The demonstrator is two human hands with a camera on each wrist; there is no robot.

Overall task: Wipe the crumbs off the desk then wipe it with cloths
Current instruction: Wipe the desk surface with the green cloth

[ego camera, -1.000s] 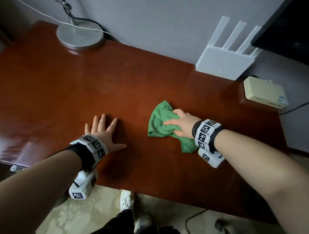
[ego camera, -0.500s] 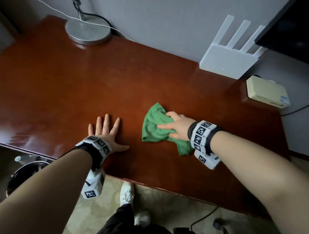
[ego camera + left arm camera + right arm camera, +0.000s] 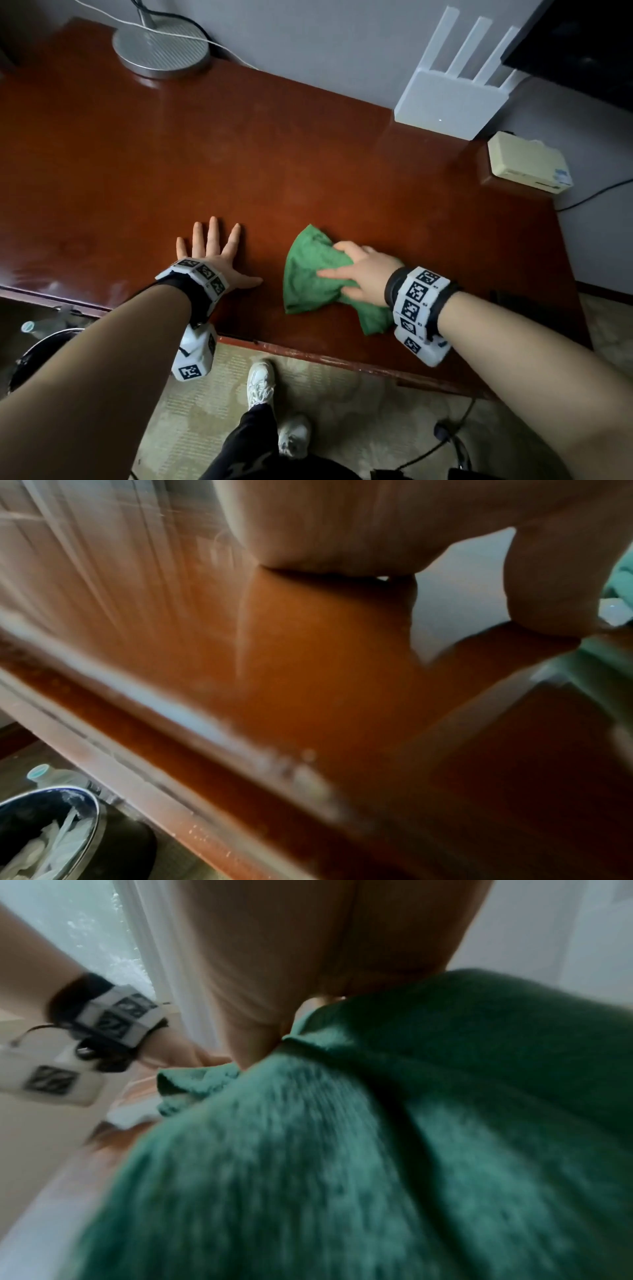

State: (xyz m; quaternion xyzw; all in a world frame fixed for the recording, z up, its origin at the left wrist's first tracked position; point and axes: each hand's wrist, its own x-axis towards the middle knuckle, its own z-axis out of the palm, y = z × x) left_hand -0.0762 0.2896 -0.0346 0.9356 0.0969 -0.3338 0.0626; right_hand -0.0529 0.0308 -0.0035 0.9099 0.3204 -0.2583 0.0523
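Observation:
A crumpled green cloth (image 3: 310, 274) lies on the glossy reddish-brown desk (image 3: 239, 164), near its front edge. My right hand (image 3: 356, 270) rests on top of the cloth and grips it, with fingers and thumb pressed into the folds. The cloth (image 3: 377, 1150) fills most of the blurred right wrist view. My left hand (image 3: 212, 253) lies flat on the desk, fingers spread, a short way left of the cloth and apart from it. The left wrist view shows its palm (image 3: 342, 534) pressing on the desk top (image 3: 325, 683). I see no crumbs on the surface.
A round metal lamp base (image 3: 161, 48) stands at the desk's back left. A white router (image 3: 448, 92) leans against the wall at the back right, with a cream box (image 3: 527, 164) beside it. A bin (image 3: 44, 831) lined with a bag sits on the floor left of the desk.
My right hand has slid the green cloth leftward and toward the desk's front edge. The left hand has stayed flat in the same spot.

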